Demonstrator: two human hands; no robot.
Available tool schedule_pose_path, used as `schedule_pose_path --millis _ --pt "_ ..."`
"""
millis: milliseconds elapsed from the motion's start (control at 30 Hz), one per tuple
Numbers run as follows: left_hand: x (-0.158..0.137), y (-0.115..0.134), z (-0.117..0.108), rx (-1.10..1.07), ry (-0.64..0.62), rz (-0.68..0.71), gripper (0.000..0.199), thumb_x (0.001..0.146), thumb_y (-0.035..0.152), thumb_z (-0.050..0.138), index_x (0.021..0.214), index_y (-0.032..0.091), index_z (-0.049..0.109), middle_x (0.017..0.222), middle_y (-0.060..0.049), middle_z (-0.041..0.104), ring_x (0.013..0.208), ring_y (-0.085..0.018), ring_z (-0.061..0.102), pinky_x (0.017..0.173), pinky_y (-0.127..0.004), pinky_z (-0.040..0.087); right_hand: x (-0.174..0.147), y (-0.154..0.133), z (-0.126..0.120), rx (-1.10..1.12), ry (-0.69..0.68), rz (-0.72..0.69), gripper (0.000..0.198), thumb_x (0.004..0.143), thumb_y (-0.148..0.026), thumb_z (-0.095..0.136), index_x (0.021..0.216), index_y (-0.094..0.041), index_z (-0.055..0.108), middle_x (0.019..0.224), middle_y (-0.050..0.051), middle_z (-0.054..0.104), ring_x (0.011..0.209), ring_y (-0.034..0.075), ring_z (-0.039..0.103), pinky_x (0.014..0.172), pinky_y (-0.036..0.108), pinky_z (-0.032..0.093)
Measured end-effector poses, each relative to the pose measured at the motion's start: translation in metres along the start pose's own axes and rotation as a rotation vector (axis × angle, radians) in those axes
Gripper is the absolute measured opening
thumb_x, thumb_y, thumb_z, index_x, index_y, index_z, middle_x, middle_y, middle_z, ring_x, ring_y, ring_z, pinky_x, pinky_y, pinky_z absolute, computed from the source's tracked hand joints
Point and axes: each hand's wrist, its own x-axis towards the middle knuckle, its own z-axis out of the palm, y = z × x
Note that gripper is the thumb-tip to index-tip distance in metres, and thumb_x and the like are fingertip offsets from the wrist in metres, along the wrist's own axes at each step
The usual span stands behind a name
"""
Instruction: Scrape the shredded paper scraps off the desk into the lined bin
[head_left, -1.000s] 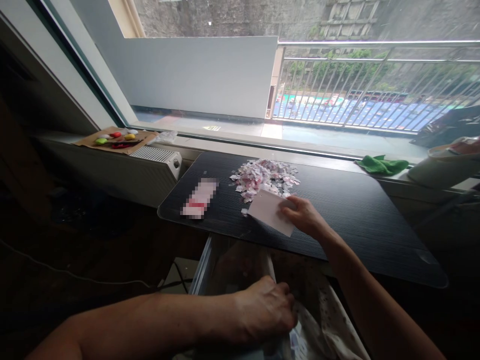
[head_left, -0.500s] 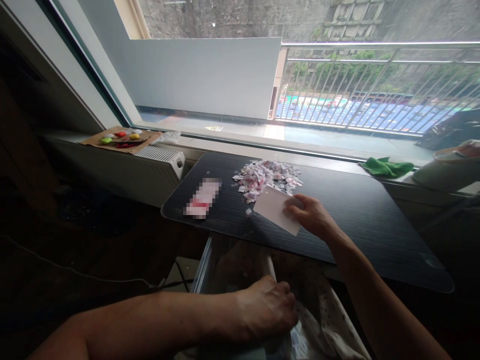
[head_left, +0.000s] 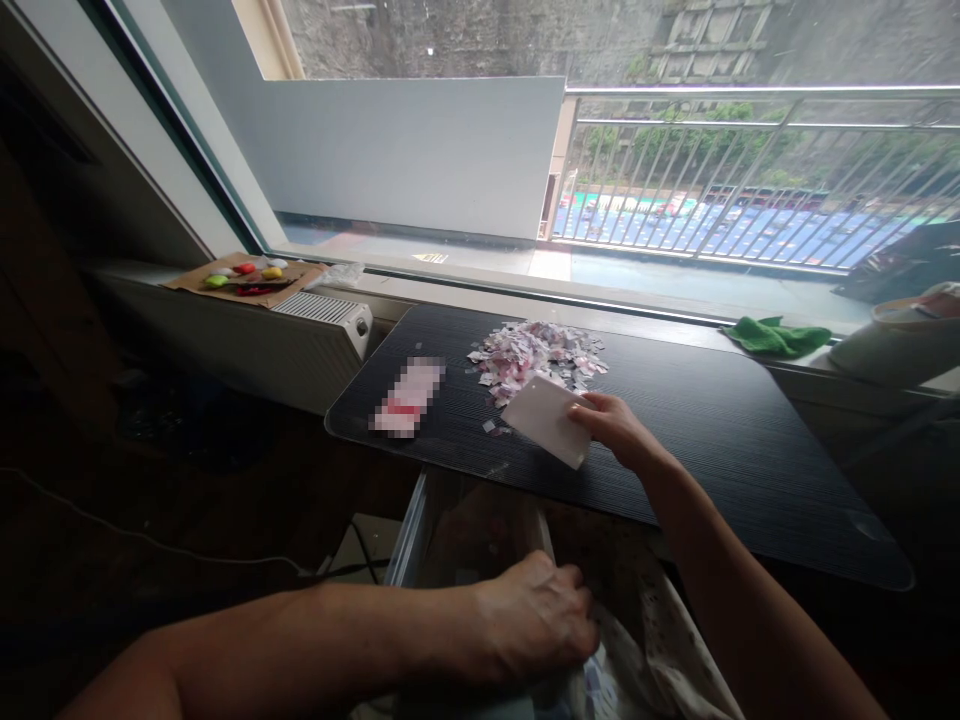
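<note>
My right hand [head_left: 621, 430] pinches a white card [head_left: 546, 422] by its right edge, between thumb and fingers. The card is tilted low over the dark tabletop [head_left: 697, 440], just in front of a heap of small paper scraps [head_left: 534, 358]. A few loose scraps [head_left: 491, 427] lie left of the card. Below the table's front edge, my left hand [head_left: 536, 615] is closed over the rim of a clear plastic bin [head_left: 409, 520]; its fingertips are hidden. A blurred-out pink and white item [head_left: 409, 398] lies on the left of the tabletop.
A radiator [head_left: 330, 325] stands left of the table, with cardboard and colourful lumps [head_left: 247, 278] on top. On the windowsill at the right sit a green cloth [head_left: 776, 337] and a pale container [head_left: 892, 340]. Patterned fabric [head_left: 660, 620] hangs beside the bin. A cable [head_left: 150, 535] runs across the floor.
My right hand has moved the white card slightly left and toward me, along the front of the heap. A few more scraps show beside the card. My left hand stays in place.
</note>
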Motion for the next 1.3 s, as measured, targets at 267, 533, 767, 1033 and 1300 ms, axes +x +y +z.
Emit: schedule_pose_path --millis 267,533,767,1033,1300 --pt "-0.001 -0.002 0.002 0.002 0.025 0.003 0.010 0.081 0.013 0.065 0.072 0.014 0.060 0.075 -0.006 0.058 0.072 -0.020 0.052 0.046 -0.031 0.027 -0.006 0.002 -0.002 -0.088 -0.168 -0.042 0.021 0.063 -0.026 0.062 0.079 -0.015 0.067 0.070 0.001 0.068 0.062 0.015 0.060 0.054 0.023 0.044" --pt "0.000 -0.002 0.000 -0.028 0.001 -0.004 0.012 0.083 0.013 0.063 0.071 0.015 0.060 0.073 -0.005 0.057 0.072 -0.020 0.052 0.046 -0.031 0.026 -0.014 0.014 -0.007 -0.035 -0.005 0.004 0.017 0.065 -0.023 0.060 0.079 -0.017 0.067 0.070 0.002 0.070 0.061 0.016 0.062 0.053 0.024 0.047" --pt "0.001 -0.002 -0.002 -0.032 -0.001 -0.019 0.008 0.082 0.012 0.064 0.074 0.014 0.062 0.077 -0.007 0.059 0.077 -0.020 0.054 0.048 -0.029 0.028 -0.024 0.009 0.003 -0.039 -0.124 0.042 0.018 0.065 -0.022 0.062 0.081 -0.016 0.068 0.072 0.002 0.071 0.064 0.016 0.063 0.055 0.023 0.047" --pt "0.002 -0.001 0.000 -0.024 0.000 -0.016 0.008 0.082 0.013 0.064 0.075 0.014 0.062 0.076 -0.005 0.059 0.076 -0.021 0.054 0.046 -0.031 0.026 -0.026 0.013 0.005 -0.035 -0.198 0.038 0.017 0.063 -0.024 0.064 0.078 -0.015 0.067 0.067 0.000 0.067 0.060 0.014 0.058 0.054 0.022 0.042" --pt "0.000 0.000 0.005 -0.020 0.026 -0.031 0.010 0.084 0.015 0.062 0.074 0.015 0.062 0.076 -0.005 0.059 0.075 -0.021 0.053 0.048 -0.031 0.027 -0.007 0.008 0.020 0.025 -0.103 0.017 0.017 0.065 -0.019 0.062 0.081 -0.015 0.065 0.070 0.002 0.068 0.061 0.015 0.060 0.055 0.023 0.045"
